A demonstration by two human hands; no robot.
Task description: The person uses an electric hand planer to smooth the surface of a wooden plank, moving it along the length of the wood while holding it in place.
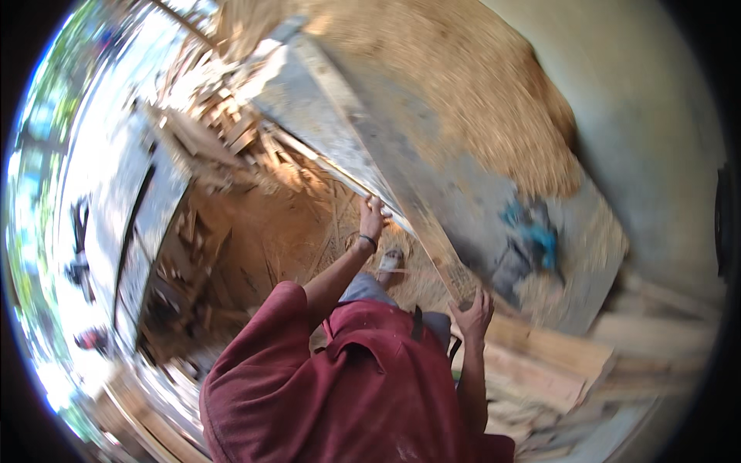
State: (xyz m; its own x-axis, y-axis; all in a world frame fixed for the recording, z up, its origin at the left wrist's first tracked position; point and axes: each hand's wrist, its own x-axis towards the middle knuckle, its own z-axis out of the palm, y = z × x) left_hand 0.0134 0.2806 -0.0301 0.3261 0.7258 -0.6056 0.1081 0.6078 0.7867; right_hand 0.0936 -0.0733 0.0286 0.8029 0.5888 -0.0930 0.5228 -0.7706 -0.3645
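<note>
Wood: one long plank [394, 181] lies on the grey bench [463, 208], running from the bench's far end down to its near edge, close to the person's body.

Right hand [472, 312] is at the plank's near end, thumb set apart from the fingers with the end between them; whether it grips firmly, cannot tell. Left hand [372, 221] is farther up, at the bench's left edge beside the plank, fingers partly bent; cannot tell whether they pinch the edge or only rest on it. A dark band [368, 242] circles the left wrist.

On the bench, right of the plank: a teal power tool [540, 239], blurred, type unclear. Beyond it, a large sawdust heap [455, 85] covers the far right part of the top, with a pale wall [641, 116] behind.

Below the bench's left edge: sawdust-covered floor [270, 228], brown; offcuts [235, 131] piled toward the far end. One shoe [391, 261] shows below the left hand.

Right of the right hand: thick timber [548, 347], lying near the bench's near edge. Far left: a second bench [143, 224], pale, with a dark slot. Person wears a red shirt [347, 393].
</note>
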